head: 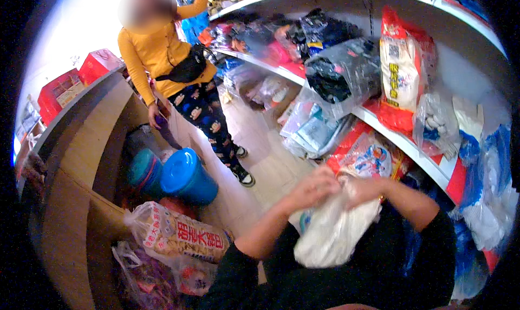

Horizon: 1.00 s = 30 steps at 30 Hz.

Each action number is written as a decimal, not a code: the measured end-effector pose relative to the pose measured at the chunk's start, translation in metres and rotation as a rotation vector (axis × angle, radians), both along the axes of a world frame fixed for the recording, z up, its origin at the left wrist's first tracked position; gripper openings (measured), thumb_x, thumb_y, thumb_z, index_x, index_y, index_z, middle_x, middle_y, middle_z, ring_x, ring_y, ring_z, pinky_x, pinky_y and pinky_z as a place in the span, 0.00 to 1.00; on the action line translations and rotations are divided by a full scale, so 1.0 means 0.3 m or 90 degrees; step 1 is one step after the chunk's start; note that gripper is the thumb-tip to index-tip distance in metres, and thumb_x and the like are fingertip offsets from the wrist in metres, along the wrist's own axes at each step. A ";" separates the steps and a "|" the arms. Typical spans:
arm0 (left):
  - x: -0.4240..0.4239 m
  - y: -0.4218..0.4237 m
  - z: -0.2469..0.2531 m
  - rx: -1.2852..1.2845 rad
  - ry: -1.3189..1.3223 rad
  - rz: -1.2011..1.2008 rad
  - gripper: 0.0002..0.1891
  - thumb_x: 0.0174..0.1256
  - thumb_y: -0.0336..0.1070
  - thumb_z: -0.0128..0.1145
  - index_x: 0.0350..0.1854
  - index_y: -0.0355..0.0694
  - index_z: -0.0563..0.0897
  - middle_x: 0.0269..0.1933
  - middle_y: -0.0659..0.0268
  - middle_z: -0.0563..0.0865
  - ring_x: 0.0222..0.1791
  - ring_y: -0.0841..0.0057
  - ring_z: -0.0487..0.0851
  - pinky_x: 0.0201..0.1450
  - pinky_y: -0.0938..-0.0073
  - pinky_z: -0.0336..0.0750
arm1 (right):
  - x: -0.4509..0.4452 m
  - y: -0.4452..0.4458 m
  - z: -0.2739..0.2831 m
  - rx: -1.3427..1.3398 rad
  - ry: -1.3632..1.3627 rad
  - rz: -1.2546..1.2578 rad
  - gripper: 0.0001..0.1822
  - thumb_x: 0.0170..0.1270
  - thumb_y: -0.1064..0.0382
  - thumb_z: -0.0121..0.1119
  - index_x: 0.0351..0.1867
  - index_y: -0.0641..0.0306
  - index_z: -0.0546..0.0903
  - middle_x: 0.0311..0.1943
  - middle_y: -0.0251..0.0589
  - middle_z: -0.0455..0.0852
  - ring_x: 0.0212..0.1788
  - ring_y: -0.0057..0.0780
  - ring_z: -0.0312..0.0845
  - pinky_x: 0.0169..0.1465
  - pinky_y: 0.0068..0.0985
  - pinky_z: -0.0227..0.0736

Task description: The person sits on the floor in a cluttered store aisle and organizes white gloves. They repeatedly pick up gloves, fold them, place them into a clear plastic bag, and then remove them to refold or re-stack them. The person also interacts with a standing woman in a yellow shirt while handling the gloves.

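Note:
My left hand (317, 188) is blurred at the gathered top of a white plastic bag (333, 233), its fingers bent against the bag's mouth. Close beside it, my right hand (361, 192) grips the same top from the other side. The bag hangs in front of my dark clothing, and its contents cannot be made out. Just beyond both hands, a red and clear printed plastic package (369, 157) leans below the shelf edge.
A white-edged shelf (406, 135) on the right holds bagged goods and a red-and-white package (400, 70). A person in a yellow top (154, 54) stands ahead. At left are a cardboard-coloured counter (73, 188), a blue lidded bucket (189, 178) and a large snack bag (183, 233).

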State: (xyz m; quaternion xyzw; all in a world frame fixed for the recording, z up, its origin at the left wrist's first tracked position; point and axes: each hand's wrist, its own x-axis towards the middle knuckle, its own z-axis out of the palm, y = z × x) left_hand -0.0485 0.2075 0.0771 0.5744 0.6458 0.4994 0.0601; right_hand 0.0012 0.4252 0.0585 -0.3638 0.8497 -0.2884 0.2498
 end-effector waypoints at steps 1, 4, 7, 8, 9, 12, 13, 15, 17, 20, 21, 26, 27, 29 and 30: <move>-0.041 -0.012 -0.001 0.044 0.040 0.054 0.11 0.64 0.38 0.57 0.45 0.40 0.79 0.45 0.63 0.77 0.48 0.71 0.75 0.54 0.70 0.69 | 0.005 0.022 0.043 -0.102 -0.011 -0.092 0.33 0.52 0.46 0.65 0.55 0.65 0.73 0.50 0.46 0.79 0.51 0.39 0.75 0.58 0.34 0.67; -0.180 -0.111 -0.086 0.118 -0.210 0.188 0.21 0.65 0.39 0.54 0.58 0.38 0.71 0.56 0.58 0.75 0.57 0.68 0.73 0.61 0.63 0.67 | 0.010 0.137 0.084 -0.359 -0.010 -0.396 0.27 0.55 0.54 0.66 0.54 0.64 0.74 0.49 0.39 0.80 0.51 0.33 0.75 0.58 0.32 0.68; -0.169 -0.207 -0.171 0.325 -0.635 0.182 0.34 0.67 0.61 0.44 0.67 0.42 0.61 0.63 0.58 0.70 0.62 0.64 0.68 0.68 0.56 0.57 | 0.054 0.096 0.085 -0.700 -0.112 -0.553 0.26 0.56 0.59 0.65 0.54 0.66 0.73 0.48 0.42 0.80 0.47 0.32 0.78 0.52 0.30 0.73; -0.134 -0.203 -0.229 0.410 -0.754 0.070 0.36 0.65 0.64 0.44 0.67 0.43 0.60 0.63 0.58 0.69 0.63 0.63 0.67 0.68 0.54 0.55 | 0.059 0.066 0.060 -0.788 -0.066 -0.607 0.26 0.57 0.62 0.63 0.56 0.66 0.71 0.47 0.42 0.81 0.44 0.31 0.80 0.49 0.28 0.75; -0.081 -0.185 -0.240 0.498 -0.866 -0.044 0.38 0.62 0.66 0.45 0.67 0.44 0.59 0.64 0.58 0.69 0.65 0.62 0.65 0.69 0.51 0.54 | 0.066 0.024 0.049 -0.853 -0.092 -0.677 0.26 0.57 0.62 0.63 0.57 0.67 0.70 0.47 0.42 0.81 0.45 0.31 0.79 0.50 0.28 0.75; -0.010 -0.093 -0.278 0.554 -0.847 -0.190 0.47 0.50 0.72 0.54 0.68 0.46 0.58 0.62 0.62 0.71 0.64 0.61 0.67 0.68 0.51 0.56 | 0.084 -0.116 0.002 -1.051 -0.112 -0.812 0.26 0.59 0.65 0.60 0.58 0.68 0.68 0.49 0.42 0.79 0.48 0.32 0.78 0.51 0.29 0.75; 0.029 -0.062 -0.236 0.559 -0.834 -0.162 0.49 0.46 0.72 0.56 0.68 0.47 0.58 0.62 0.61 0.71 0.63 0.61 0.68 0.67 0.52 0.59 | 0.094 -0.151 -0.035 -1.034 -0.086 -0.821 0.26 0.60 0.64 0.59 0.59 0.68 0.67 0.50 0.43 0.78 0.52 0.33 0.75 0.56 0.29 0.71; 0.013 -0.027 -0.207 0.569 -0.810 -0.051 0.44 0.51 0.55 0.65 0.67 0.40 0.58 0.60 0.57 0.71 0.59 0.61 0.72 0.60 0.58 0.69 | 0.118 -0.235 -0.096 -0.871 0.150 -0.781 0.27 0.62 0.63 0.58 0.60 0.68 0.66 0.51 0.44 0.77 0.55 0.33 0.72 0.60 0.31 0.66; -0.001 -0.024 -0.187 0.462 -0.752 0.194 0.40 0.55 0.44 0.64 0.66 0.36 0.58 0.60 0.55 0.71 0.58 0.61 0.73 0.57 0.61 0.72 | 0.149 -0.224 -0.158 -0.731 0.144 -0.715 0.34 0.60 0.60 0.61 0.64 0.68 0.59 0.56 0.46 0.72 0.60 0.35 0.67 0.63 0.34 0.61; -0.007 -0.060 -0.220 0.470 -0.840 0.138 0.35 0.56 0.34 0.60 0.65 0.32 0.58 0.60 0.54 0.71 0.57 0.62 0.74 0.59 0.62 0.71 | 0.139 -0.212 -0.140 -0.824 0.224 -0.683 0.43 0.54 0.51 0.66 0.65 0.67 0.55 0.58 0.46 0.68 0.60 0.35 0.64 0.62 0.33 0.61; 0.004 -0.075 -0.245 0.466 -0.875 0.112 0.35 0.56 0.34 0.60 0.65 0.32 0.59 0.60 0.54 0.71 0.57 0.62 0.74 0.59 0.63 0.71 | 0.139 -0.222 -0.104 -0.841 0.236 -0.665 0.42 0.54 0.51 0.66 0.64 0.67 0.56 0.57 0.46 0.68 0.59 0.35 0.65 0.62 0.32 0.61; 0.039 -0.064 -0.200 0.456 -0.811 0.200 0.36 0.54 0.36 0.62 0.64 0.31 0.60 0.57 0.55 0.74 0.56 0.64 0.75 0.59 0.65 0.70 | 0.112 -0.220 -0.061 -0.749 0.173 -0.738 0.27 0.58 0.58 0.62 0.55 0.67 0.67 0.46 0.43 0.75 0.49 0.28 0.72 0.53 0.24 0.67; 0.039 -0.064 -0.181 0.422 -0.753 0.223 0.36 0.54 0.37 0.62 0.63 0.31 0.61 0.57 0.55 0.74 0.56 0.64 0.75 0.59 0.65 0.70 | 0.103 -0.214 -0.056 -0.704 0.139 -0.777 0.24 0.59 0.60 0.61 0.54 0.67 0.68 0.45 0.42 0.76 0.48 0.27 0.72 0.51 0.23 0.68; 0.052 -0.048 -0.137 0.416 -0.690 0.277 0.36 0.53 0.38 0.63 0.63 0.30 0.61 0.56 0.56 0.75 0.55 0.65 0.76 0.58 0.66 0.70 | 0.079 -0.212 -0.055 -0.775 0.078 -0.826 0.20 0.61 0.64 0.58 0.52 0.69 0.69 0.43 0.42 0.78 0.45 0.26 0.74 0.47 0.22 0.70; 0.049 -0.039 -0.121 0.413 -0.656 0.303 0.36 0.53 0.38 0.63 0.63 0.30 0.62 0.56 0.56 0.75 0.54 0.66 0.76 0.57 0.67 0.71 | 0.068 -0.225 -0.057 -0.788 0.074 -0.863 0.20 0.61 0.64 0.58 0.52 0.69 0.69 0.43 0.42 0.78 0.45 0.26 0.74 0.47 0.22 0.70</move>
